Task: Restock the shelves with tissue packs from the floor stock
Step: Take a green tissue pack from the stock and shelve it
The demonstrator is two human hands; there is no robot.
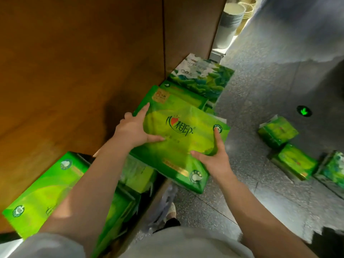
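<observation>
Head view. We look down along a brown wooden panel [78, 67] that fills the upper left and meets a grey speckled floor [260, 101] of large tiles on the right. At the centre we see a large green tissue pack [178, 138] held between both hands, tilted, its printed face turned up toward us. The left hand [134, 131] lies on the pack's left edge, index finger stretched forward along that edge and thumb pressed across the face, so the hand is spread rather than curled. The right hand [216, 157] holds the near right part, index finger straight up the face, thumb laid sideways on it; we cannot tell where the remaining fingers lie.

Beyond the held pack, more green packs [201, 81] lie stacked on the floor at the foot of the panel. At the lower left edge, another green pack [42, 194] lies just beside the left forearm. Well apart, toward the right edge of the floor, three small green packs [294, 161] lie in a loose row. A round green arrow light [303, 111] is set in the floor above them. Pale stacked bowls [234, 13] sit at the top of the frame.
</observation>
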